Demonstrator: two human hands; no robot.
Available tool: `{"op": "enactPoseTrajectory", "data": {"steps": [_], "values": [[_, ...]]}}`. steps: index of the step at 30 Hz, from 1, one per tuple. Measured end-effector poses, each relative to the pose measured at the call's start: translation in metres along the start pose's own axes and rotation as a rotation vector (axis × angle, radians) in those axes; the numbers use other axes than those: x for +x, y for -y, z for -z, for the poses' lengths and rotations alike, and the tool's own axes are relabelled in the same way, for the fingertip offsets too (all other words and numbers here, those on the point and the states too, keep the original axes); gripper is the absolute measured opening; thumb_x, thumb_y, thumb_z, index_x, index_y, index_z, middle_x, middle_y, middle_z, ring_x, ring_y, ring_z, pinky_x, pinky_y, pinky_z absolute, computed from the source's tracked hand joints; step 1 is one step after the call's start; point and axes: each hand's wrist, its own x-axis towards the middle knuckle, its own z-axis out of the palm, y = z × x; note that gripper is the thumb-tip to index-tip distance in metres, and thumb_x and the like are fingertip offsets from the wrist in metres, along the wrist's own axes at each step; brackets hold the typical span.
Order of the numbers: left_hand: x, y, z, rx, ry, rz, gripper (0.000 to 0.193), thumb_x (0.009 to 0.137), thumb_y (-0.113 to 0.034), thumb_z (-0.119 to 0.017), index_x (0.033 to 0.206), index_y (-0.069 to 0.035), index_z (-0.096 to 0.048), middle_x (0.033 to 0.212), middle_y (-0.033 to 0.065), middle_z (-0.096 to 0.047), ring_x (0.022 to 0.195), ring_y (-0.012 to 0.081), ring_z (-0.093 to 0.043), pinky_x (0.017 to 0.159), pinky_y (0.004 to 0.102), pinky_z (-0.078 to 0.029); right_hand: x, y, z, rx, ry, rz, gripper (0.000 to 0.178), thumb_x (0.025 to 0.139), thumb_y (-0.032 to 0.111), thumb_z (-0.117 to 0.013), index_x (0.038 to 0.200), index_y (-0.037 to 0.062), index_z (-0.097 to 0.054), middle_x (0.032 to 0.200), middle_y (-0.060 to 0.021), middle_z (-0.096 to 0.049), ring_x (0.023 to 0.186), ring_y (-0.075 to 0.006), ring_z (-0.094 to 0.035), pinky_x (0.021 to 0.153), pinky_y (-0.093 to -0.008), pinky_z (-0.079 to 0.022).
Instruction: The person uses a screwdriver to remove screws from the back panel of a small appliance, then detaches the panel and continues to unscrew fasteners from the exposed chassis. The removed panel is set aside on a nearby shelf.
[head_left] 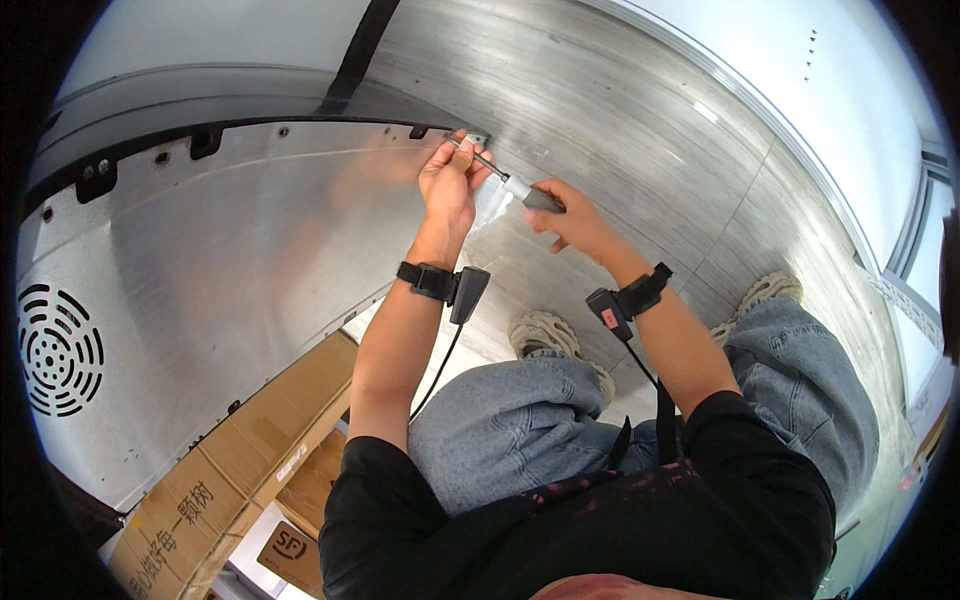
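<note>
Your right hand (575, 222) is closed around the grey handle of the screwdriver (518, 187), thumb and forefinger pressed against it and the other fingers loosely curled. Your left hand (450, 182) is nearly closed, its fingertips gathered around the far part of the shaft; you cannot tell from here whether they also hold a screw. The screwdriver slants far and left from your right hand, its tip end at the far right corner of the silvery metal panel (250, 230). That panel stretches away to your left, with dark notches and small holes along its far edge and a round slotted vent (60, 350) toward its left end. On your near left, a cardboard box (265, 415) sits beside the panel, and the grey plank-patterned floor (640, 130) spreads to the right.
</note>
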Motion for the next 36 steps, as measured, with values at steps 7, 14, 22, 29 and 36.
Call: {"op": "enactPoseTrajectory", "data": {"steps": [7,14,22,29,36], "values": [[0.000,0.001,0.003,-0.020,-0.007,-0.017,0.020,0.093,-0.011,-0.054,0.111,-0.004,-0.056,0.088,0.0054,-0.062,0.079,0.0162,-0.064,0.065,0.0255,-0.055,0.010,-0.013,0.007,0.007,0.017,-0.056,0.039,0.085,0.022,-0.063,0.116,0.0034,-0.051,0.097,-0.0085,-0.057,0.076,-0.0148,-0.058,0.055,-0.0282,-0.049],[-0.002,-0.001,0.000,0.081,-0.065,-0.027,0.019,0.090,-0.012,-0.059,0.108,-0.006,-0.058,0.082,0.0010,-0.061,0.073,0.0111,-0.061,0.060,0.0221,-0.052,0.024,-0.044,-0.006,-0.582,-0.268,0.445,0.047,0.080,0.026,-0.069,0.115,0.0019,-0.051,0.098,-0.0094,-0.057,0.078,-0.0161,-0.058,0.056,-0.0290,-0.049],[-0.001,0.001,0.002,-0.009,-0.038,-0.040,0.018,0.091,-0.011,-0.057,0.107,-0.004,-0.058,0.085,0.0047,-0.061,0.075,0.0145,-0.061,0.066,0.0259,-0.055,0.006,-0.006,0.009,0.209,0.081,-0.137,0.046,0.080,0.021,-0.068,0.120,0.0050,-0.051,0.098,-0.0074,-0.058,0.080,-0.0157,-0.058,0.060,-0.0298,-0.051],[-0.006,-0.002,-0.001,0.023,-0.075,-0.029,0.018,0.091,-0.013,-0.058,0.107,-0.005,-0.059,0.085,0.0029,-0.061,0.074,0.0129,-0.061,0.064,0.0244,-0.054,0.016,-0.031,0.004,-0.284,-0.113,0.223,0.045,0.078,0.021,-0.070,0.117,0.0038,-0.054,0.101,-0.0096,-0.057,0.085,-0.0180,-0.059,0.061,-0.0302,-0.051],[-0.004,-0.002,0.001,0.051,-0.051,-0.055,0.019,0.090,-0.014,-0.059,0.108,-0.006,-0.060,0.083,0.0018,-0.061,0.071,0.0118,-0.061,0.060,0.0225,-0.053,0.012,-0.023,0.004,0.018,-0.071,0.101,0.040,0.080,0.022,-0.069,0.112,0.0045,-0.054,0.102,-0.0104,-0.061,0.079,-0.0183,-0.062,0.054,-0.0303,-0.048]]}}
